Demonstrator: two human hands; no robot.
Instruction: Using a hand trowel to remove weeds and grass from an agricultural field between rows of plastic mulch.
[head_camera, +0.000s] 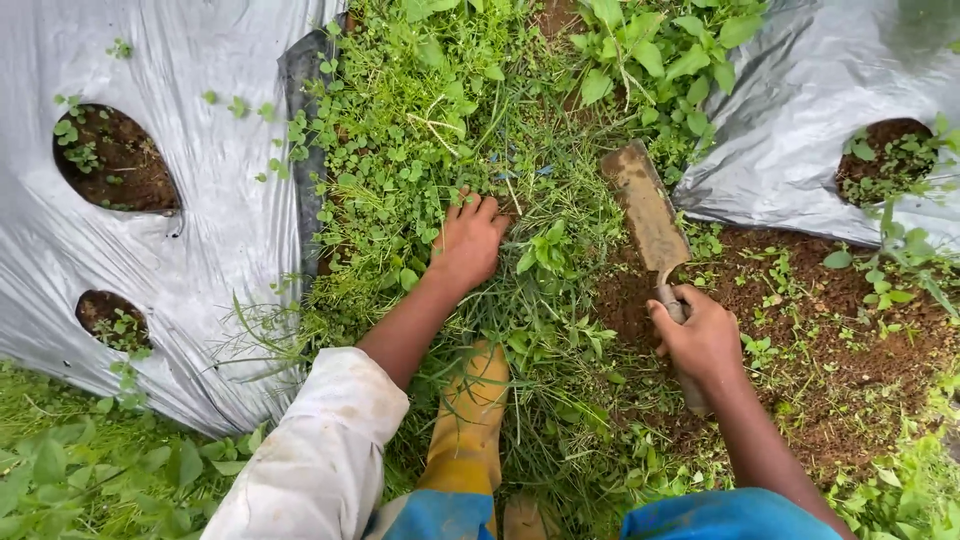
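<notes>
Boot: yellow rubber boot (468, 425) at 6 o'clock, low in the view, toe pointing to 12 o'clock, half buried in grass and weeds.
Sleeve: white, soiled sleeve (325, 455) at 7 o'clock, pushed up on the left forearm.
Trousers: blue cloth (725, 517) at the bottom edge, at 5 to 6 o'clock.
Right hand: right hand (700, 335) at 4 o'clock, fingers curled tight and pressed together around the handle of a trowel (648, 215).
Trowel: rusty, soil-caked blade slants up toward 12 o'clock from the fist, its tip just over the edge of the weeds; the handle end pokes out below the wrist.
Left hand: left hand (470, 240) near the centre, palm down, fingers bent and bunched into the weeds (545, 250), gripping a tuft at 12 o'clock of the boot.
Bare soil: brown earth (800, 330) at 3 o'clock, beside and beyond the right hand, dotted with small seedlings.
Left sheet: silver plastic sheet (200, 250) at 9 to 10 o'clock, with two round holes showing soil and sprouts.
Right sheet: second silver sheet (800, 100) at 1 to 2 o'clock, one planting hole (885, 160) with green growth.
</notes>
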